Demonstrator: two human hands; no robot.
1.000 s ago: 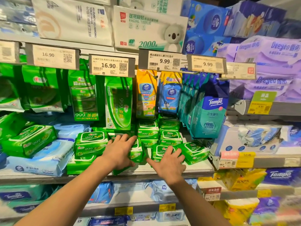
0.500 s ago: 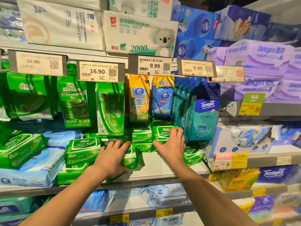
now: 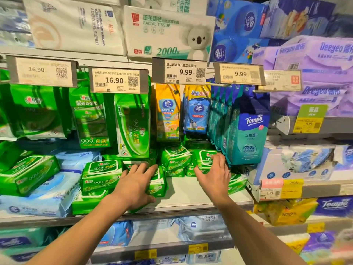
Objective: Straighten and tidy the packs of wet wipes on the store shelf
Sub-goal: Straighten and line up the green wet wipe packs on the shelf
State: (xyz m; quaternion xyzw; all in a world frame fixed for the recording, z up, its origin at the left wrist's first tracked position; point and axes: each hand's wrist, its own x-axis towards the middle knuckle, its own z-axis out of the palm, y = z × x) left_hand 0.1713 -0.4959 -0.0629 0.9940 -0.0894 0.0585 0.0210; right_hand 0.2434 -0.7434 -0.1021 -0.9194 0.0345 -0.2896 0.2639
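Observation:
Small green wet-wipe packs lie in loose stacks on the middle shelf (image 3: 191, 196). My left hand (image 3: 137, 185) lies with spread, fairly straight fingers on a tilted green pack (image 3: 159, 186) at the shelf front, thumb along its front edge. My right hand (image 3: 214, 177) reaches further back. Its fingertips touch the top pack of a green stack (image 3: 204, 156) and nothing is held in it. Another stack (image 3: 175, 157) stands between the hands. One green pack (image 3: 236, 183) lies askew to the right of my right hand.
Hanging Tempo packs (image 3: 248, 138) crowd close above my right hand. Larger green packs (image 3: 101, 173) and pale blue packs (image 3: 38, 199) fill the shelf's left side. Price tags (image 3: 118, 81) jut out overhead. Further shelves with tissue packs sit below and to the right.
My right hand left the front pack near the shelf edge and moved up and back onto the rear green stack. My left hand stayed on its pack.

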